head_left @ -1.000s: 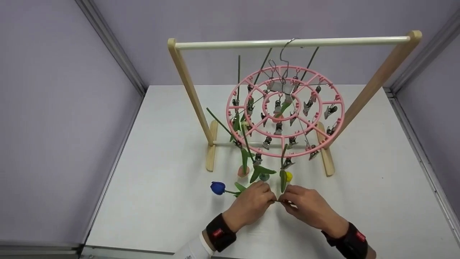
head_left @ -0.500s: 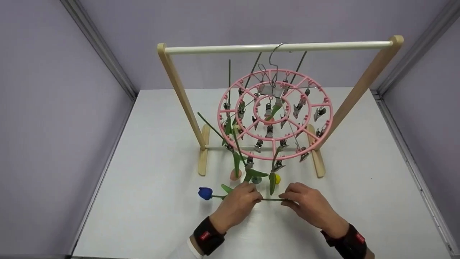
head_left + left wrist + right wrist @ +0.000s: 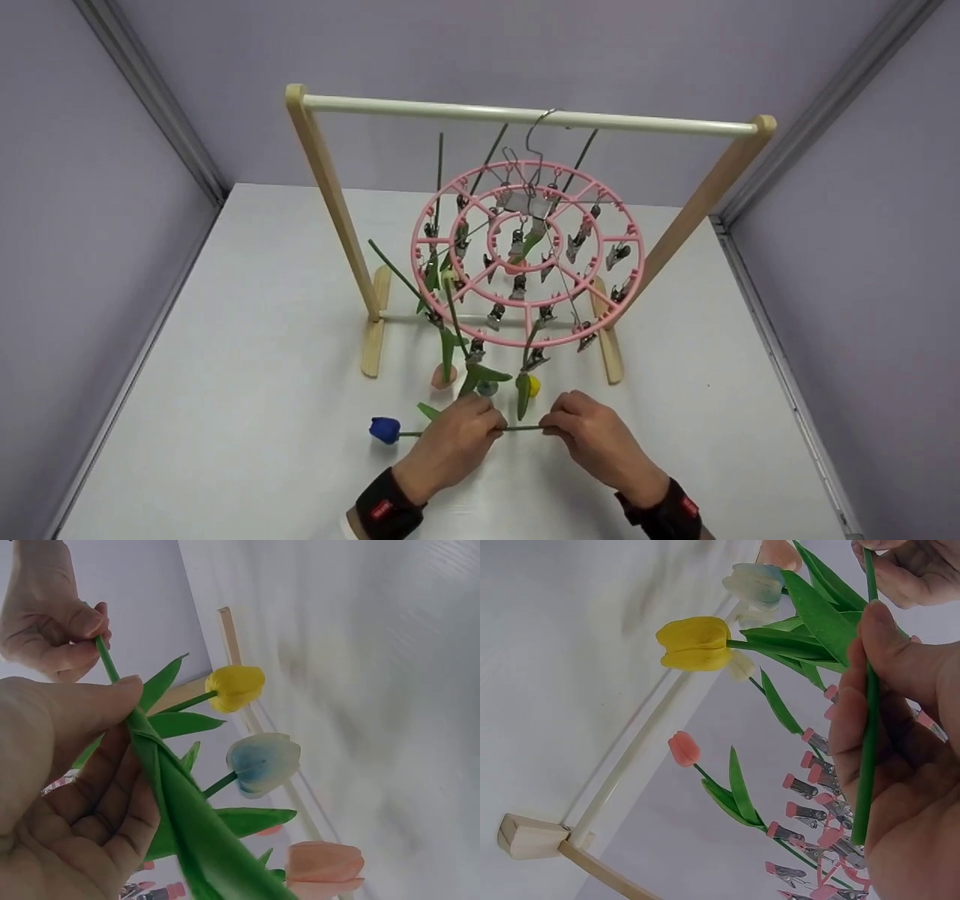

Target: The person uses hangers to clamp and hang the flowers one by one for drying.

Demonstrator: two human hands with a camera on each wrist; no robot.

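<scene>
**Two hands hold one blue tulip in front of the pink clip hanger**

Nearest of all are two hands, each with a black wrist band. The left hand (image 3: 450, 444) has its thumb and fingers curled around the green stem of a blue tulip (image 3: 385, 430). The right hand (image 3: 596, 442) pinches the other end of the same stem between thumb and fingers. The stem lies flat and sideways between the two hands, just above the white table (image 3: 247, 337). The blue flower head sticks out past the left hand.

Just behind the hands, three tulips hang head down from clips: one yellow tulip (image 3: 533, 385), one pale blue tulip (image 3: 487, 388) and one peach tulip (image 3: 443, 376). The right wrist view shows one more small pink tulip (image 3: 682, 748) hanging farther back.

Behind them is one round pink clip hanger (image 3: 527, 251) with three rings and many metal clips, too many to count well. Its hook hangs on one wooden rack (image 3: 330, 195) with two slanted legs and one pale bar on top. Purple walls stand at the back.
</scene>
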